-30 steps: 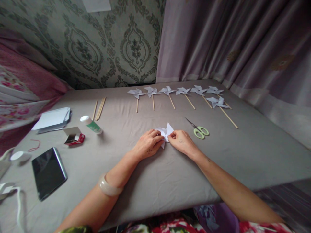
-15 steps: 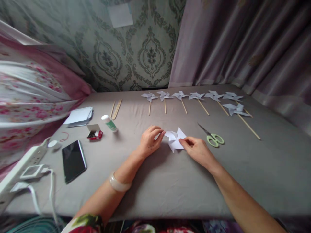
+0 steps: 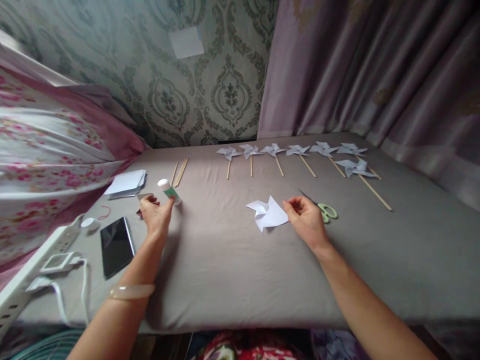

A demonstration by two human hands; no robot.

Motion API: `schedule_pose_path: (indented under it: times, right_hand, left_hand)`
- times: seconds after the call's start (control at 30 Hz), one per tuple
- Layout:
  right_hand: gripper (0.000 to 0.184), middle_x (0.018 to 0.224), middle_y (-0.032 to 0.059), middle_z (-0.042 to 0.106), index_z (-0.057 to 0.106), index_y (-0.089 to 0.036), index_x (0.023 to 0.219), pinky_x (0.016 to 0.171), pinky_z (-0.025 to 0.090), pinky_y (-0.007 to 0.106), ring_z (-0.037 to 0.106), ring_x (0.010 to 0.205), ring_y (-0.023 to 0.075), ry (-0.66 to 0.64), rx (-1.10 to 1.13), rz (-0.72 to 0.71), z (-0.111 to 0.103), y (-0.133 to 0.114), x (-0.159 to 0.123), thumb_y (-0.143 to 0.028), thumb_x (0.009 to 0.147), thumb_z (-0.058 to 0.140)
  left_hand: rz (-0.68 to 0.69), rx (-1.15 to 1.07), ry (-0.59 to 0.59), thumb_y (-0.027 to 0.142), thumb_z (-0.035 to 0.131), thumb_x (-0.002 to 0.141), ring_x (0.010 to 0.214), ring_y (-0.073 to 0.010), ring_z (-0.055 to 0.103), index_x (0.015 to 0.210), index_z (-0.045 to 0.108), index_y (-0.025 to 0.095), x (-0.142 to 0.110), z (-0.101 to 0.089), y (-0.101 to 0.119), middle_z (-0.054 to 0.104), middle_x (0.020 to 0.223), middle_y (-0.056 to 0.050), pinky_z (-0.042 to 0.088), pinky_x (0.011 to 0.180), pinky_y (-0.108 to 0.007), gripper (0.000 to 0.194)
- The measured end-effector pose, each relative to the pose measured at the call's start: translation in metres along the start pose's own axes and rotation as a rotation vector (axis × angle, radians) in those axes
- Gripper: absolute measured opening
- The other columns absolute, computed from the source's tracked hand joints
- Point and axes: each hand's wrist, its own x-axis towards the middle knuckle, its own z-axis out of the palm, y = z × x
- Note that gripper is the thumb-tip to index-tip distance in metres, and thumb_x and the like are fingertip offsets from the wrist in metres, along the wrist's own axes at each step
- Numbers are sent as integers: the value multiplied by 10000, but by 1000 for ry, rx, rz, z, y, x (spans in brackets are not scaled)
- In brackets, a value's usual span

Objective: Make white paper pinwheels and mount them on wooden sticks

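A white paper pinwheel lies in front of me on the cloth, some blades folded toward its centre and one corner flat. My right hand pinches the right corner of the paper between thumb and fingers. Over on the left, my left hand reaches over a small box, covering most of it. Its thumb stands apart from the curled fingers, close to the glue stick, which stands upright with a white cap. Whether the fingertips touch anything inside the box is hidden.
Green-handled scissors lie partly behind my right hand. Several finished pinwheels on sticks line the back. Loose wooden sticks, a paper stack, a phone, a white cap and a power strip occupy the left.
My left hand has left the paper and moved left to the small box. My right hand has shifted to the paper's right corner, and one folded blade there has opened flat.
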Motion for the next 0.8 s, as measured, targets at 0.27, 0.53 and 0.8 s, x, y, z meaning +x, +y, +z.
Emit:
schedule_pose_path:
  times: [0.27,0.53,0.8]
  right_hand:
    - [346,700,26,598,559,-169,776,534,435,255,536,579,131,60,-65,-14,-9,14,12,-511,749,604]
    - [330,744,41,648,618,-166,810,605,481,274,580,641,143,-28,-60,-88,-4,9,9,-495,787,590]
    - [444,1017,61,670,628,-221,1097,681,515,270,616,789,142,-276,118,-111,3,-11,-3,-455,725,690]
  left_hand:
    - [-96,5,-24,308,739,653,766,-198,560,861,578,139,6,28,13,580,782,-19,425,718,-327,313]
    - [41,-375,-286,306,715,706,642,-107,486,773,616,113,-40,19,68,561,672,25,386,647,-257,227]
    - [-2,-791,-903,453,782,616,653,-127,575,734,663,145,-141,45,151,654,702,-11,455,631,-252,350]
